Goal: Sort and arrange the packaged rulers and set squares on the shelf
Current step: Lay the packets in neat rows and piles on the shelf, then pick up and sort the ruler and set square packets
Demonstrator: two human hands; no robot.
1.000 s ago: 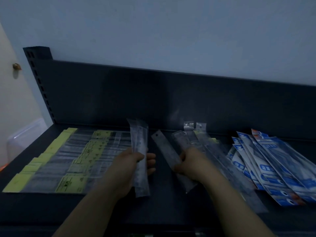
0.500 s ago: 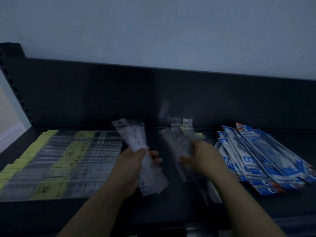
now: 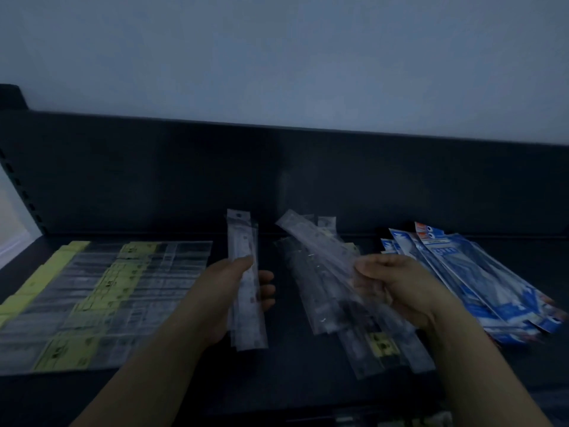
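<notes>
A single clear-packaged ruler [image 3: 314, 241] is held above the shelf [image 3: 292, 377], its long axis slanted from the near right to the far left. Its near end is pinched by the fingers [image 3: 369, 268] of the right hand [image 3: 403, 291]. Just to its left, a bundle of like packs [image 3: 246, 291] is gripped by the left hand [image 3: 218, 300], fingers curled round it, long axis running near to far. A short leftward transfer, with the ruler turned parallel to the bundle, is judged to be required. A loose pile of clear packs [image 3: 326, 309] lies beneath. A yellow-labelled row [image 3: 101, 297] is laid out at the left and blue packs [image 3: 480, 278] are fanned at the right.
</notes>
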